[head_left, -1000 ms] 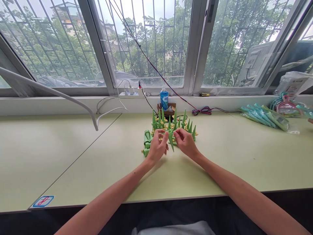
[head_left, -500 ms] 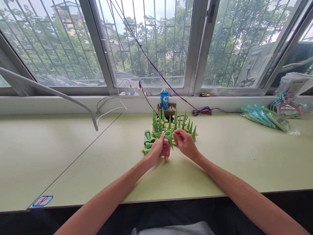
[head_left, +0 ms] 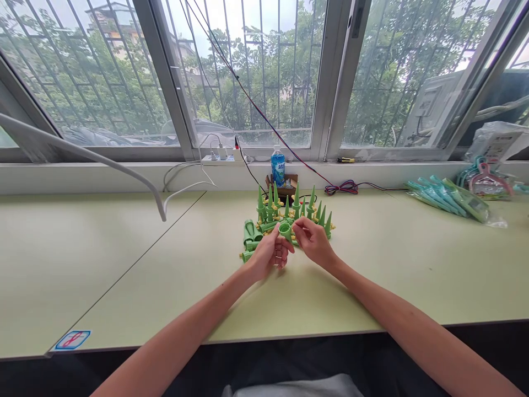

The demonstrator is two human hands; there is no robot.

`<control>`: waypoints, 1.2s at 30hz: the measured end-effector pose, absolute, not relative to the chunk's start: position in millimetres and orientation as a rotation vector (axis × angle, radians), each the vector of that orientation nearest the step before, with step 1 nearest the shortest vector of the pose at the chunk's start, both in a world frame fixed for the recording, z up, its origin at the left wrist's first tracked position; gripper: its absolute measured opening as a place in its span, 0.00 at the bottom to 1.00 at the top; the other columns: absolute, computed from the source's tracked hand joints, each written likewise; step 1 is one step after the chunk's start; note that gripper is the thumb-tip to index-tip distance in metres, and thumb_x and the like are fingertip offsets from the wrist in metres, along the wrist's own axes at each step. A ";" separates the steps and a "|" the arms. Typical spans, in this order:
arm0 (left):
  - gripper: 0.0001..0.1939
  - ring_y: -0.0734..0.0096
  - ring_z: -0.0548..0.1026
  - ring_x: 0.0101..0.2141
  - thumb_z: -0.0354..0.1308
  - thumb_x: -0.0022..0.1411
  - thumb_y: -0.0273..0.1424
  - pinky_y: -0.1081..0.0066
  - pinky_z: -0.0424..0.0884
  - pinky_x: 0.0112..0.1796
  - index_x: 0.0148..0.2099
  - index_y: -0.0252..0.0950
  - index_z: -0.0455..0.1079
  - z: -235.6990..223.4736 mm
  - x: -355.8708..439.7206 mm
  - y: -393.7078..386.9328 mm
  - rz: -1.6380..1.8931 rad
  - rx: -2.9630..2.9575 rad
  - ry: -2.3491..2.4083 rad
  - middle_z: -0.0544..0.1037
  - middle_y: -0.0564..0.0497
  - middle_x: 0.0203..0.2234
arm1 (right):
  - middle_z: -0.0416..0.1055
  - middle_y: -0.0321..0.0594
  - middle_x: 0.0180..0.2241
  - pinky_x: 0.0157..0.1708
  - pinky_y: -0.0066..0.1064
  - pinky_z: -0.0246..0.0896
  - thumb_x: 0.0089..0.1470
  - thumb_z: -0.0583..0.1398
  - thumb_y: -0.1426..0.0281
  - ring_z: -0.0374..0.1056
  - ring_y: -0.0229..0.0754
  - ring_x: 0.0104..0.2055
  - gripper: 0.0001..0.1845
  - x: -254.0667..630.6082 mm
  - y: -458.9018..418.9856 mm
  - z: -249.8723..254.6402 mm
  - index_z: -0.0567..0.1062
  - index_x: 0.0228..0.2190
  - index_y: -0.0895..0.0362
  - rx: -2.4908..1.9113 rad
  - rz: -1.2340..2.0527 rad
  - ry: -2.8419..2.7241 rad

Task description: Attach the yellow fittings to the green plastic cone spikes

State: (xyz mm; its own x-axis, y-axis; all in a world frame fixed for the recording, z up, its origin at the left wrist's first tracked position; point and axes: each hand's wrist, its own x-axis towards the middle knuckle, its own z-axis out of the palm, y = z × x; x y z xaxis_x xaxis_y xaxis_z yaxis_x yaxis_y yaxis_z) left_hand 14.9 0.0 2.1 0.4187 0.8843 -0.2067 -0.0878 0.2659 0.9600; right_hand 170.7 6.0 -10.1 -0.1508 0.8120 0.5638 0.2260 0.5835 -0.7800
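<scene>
My left hand (head_left: 270, 251) is closed around a green plastic watering spike (head_left: 285, 228), its open round mouth facing up toward me. The fingers cover much of its lower part. Right beside the spike's rim, my right hand (head_left: 314, 241) is pinched. Whatever lies between its fingertips is too small to make out. Just behind both hands, several more green watering spikes (head_left: 296, 199) stand point up with small yellow valves on them. To the left of my left hand, other green pieces (head_left: 249, 231) lie on their sides on the table.
A blue bottle (head_left: 278, 167) stands by a small brown box (head_left: 291, 181) against the wall. Bundled cable (head_left: 342, 188) lies to its right. Packaged teal items (head_left: 442, 196) rest at the far right. A white cable (head_left: 124, 171) hangs over the left side of the pale green table (head_left: 264, 314).
The spike in my left hand has tipped so its mouth faces me more and its point is less visible. My left fingers have reached further around it. My right hand stays nearly still.
</scene>
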 end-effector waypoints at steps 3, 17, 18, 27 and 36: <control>0.34 0.76 0.62 0.12 0.45 0.57 0.60 0.75 0.55 0.13 0.25 0.32 0.71 1.7 14.3 0.5 0.795 1.102 0.895 0.63 0.53 0.11 | 0.55 0.29 0.19 0.20 0.26 0.50 0.60 0.53 0.58 0.52 0.33 0.19 0.15 170.5 7.2 -10.7 0.64 0.28 0.55 -0.867 0.648 -1.677; 0.30 0.79 0.63 0.14 0.50 0.59 0.55 0.76 0.58 0.14 0.32 0.30 0.71 3.9 14.3 -1.2 0.865 1.195 0.853 0.68 0.51 0.18 | 0.56 0.30 0.19 0.19 0.26 0.50 0.60 0.53 0.56 0.53 0.34 0.19 0.16 171.8 6.9 -10.1 0.64 0.28 0.54 -0.888 0.646 -1.674; 0.29 0.79 0.63 0.15 0.50 0.59 0.55 0.76 0.58 0.15 0.32 0.30 0.71 3.9 14.4 -1.4 0.876 1.212 0.842 0.68 0.51 0.19 | 0.56 0.31 0.20 0.19 0.26 0.50 0.60 0.53 0.56 0.53 0.34 0.20 0.16 171.8 7.3 -10.5 0.64 0.28 0.54 -0.889 0.645 -1.672; 0.23 0.81 0.66 0.14 0.54 0.59 0.51 0.77 0.60 0.14 0.31 0.34 0.61 3.0 15.7 -3.5 0.969 1.387 0.817 0.70 0.52 0.25 | 0.54 0.30 0.19 0.19 0.26 0.48 0.60 0.53 0.58 0.51 0.33 0.20 0.15 173.0 9.3 -13.2 0.64 0.27 0.54 -0.909 0.627 -1.670; 0.19 0.79 0.67 0.16 0.56 0.59 0.46 0.79 0.62 0.14 0.30 0.36 0.58 0.0 15.1 -3.5 1.016 1.530 0.831 0.60 0.59 0.20 | 0.55 0.31 0.21 0.21 0.26 0.49 0.61 0.53 0.59 0.50 0.33 0.21 0.15 173.0 10.5 -13.1 0.64 0.27 0.55 -0.900 0.580 -1.673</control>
